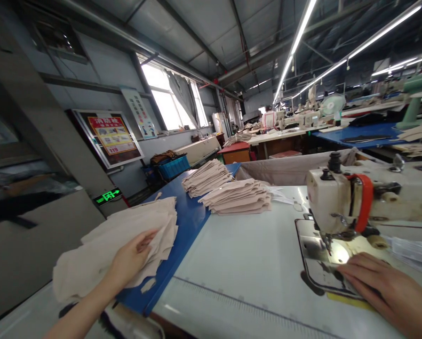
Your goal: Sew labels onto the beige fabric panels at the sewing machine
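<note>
My left hand (135,256) is at the right side of a large pile of beige fabric pieces (122,223) on the left. Its fingers are curled over the edge of a fabric piece, pinching it. My right hand (376,282) rests on the sewing machine's metal bed plate (318,263), fingers stretched out flat and nothing visible in them. Just beyond the fingertips is the lit needle area of the white sewing machine (327,200), which has a red band (364,202) round its head. Whatever lies beneath my right palm is hidden.
Two more stacks of beige pieces, a nearer stack (239,197) and a farther stack (207,178), sit across the table. A printed ruler scale (239,303) runs along the pale tabletop (232,254). Beside it is a blue board (189,226). Clear plastic (413,254) lies right.
</note>
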Demonstrator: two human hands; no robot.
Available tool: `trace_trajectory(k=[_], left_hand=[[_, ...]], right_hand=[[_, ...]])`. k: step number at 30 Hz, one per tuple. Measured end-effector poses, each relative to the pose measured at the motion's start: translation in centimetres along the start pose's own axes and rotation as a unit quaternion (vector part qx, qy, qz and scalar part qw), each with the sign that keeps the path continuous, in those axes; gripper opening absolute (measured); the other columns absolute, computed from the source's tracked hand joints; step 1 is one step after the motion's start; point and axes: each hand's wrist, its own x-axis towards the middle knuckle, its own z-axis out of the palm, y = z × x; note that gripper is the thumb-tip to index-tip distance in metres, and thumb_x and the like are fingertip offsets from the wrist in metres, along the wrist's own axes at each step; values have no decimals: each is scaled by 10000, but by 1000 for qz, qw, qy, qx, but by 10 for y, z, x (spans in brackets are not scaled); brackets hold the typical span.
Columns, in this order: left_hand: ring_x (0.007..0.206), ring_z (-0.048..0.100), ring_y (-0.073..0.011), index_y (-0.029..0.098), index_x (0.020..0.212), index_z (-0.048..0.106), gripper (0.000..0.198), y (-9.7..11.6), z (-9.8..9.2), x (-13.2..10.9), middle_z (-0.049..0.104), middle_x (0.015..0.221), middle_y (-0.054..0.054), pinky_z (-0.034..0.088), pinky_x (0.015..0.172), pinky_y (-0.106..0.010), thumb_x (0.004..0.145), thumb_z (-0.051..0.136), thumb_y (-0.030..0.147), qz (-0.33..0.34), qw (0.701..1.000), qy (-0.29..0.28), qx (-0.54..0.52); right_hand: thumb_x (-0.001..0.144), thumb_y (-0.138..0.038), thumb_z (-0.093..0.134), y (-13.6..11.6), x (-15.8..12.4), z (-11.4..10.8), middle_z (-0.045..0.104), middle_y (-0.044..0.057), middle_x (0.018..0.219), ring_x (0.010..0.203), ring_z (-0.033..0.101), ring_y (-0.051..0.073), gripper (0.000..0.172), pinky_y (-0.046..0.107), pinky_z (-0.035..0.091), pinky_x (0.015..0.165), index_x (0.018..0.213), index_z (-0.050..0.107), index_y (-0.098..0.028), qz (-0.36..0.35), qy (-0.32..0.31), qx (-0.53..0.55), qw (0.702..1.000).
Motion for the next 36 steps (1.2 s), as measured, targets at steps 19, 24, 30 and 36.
trace_trajectory(k=[19, 24, 30, 36], left_hand=[[829, 683, -241, 226, 888, 672, 370, 40, 18, -3, 729, 900, -38, 543, 769, -310, 776, 424, 477, 87, 994, 64, 22], [832, 692, -236, 246, 868, 702, 355, 49, 52, -16, 721, 857, -51, 554, 747, -298, 797, 435, 469, 189, 982, -12, -6], [728, 683, -210, 249, 838, 729, 345, 101, 95, -48, 727, 845, -26, 546, 669, -275, 797, 465, 467, 174, 974, -104, -98], [701, 673, -203, 248, 805, 738, 340, 165, 137, -77, 717, 798, -13, 542, 688, -284, 783, 469, 455, 183, 945, -188, -195]], right_hand=[[1000, -268, 402, -3, -1, 1, 698, 61, 892, 824, 674, 194, 306, 297, 554, 719, 968, 705, -241, 53, -54, 37, 996], [1007, -223, 383, -7, 2, -4, 660, 76, 870, 833, 630, 207, 308, 329, 515, 740, 953, 686, -201, 78, -102, 52, 990], [1010, -198, 392, -8, 6, -5, 644, 78, 853, 842, 584, 217, 289, 334, 466, 758, 931, 669, -172, 77, -115, 34, 990], [961, -141, 436, -35, 23, -24, 640, 50, 791, 768, 552, 185, 243, 290, 430, 718, 840, 643, -180, 5, -116, -2, 993]])
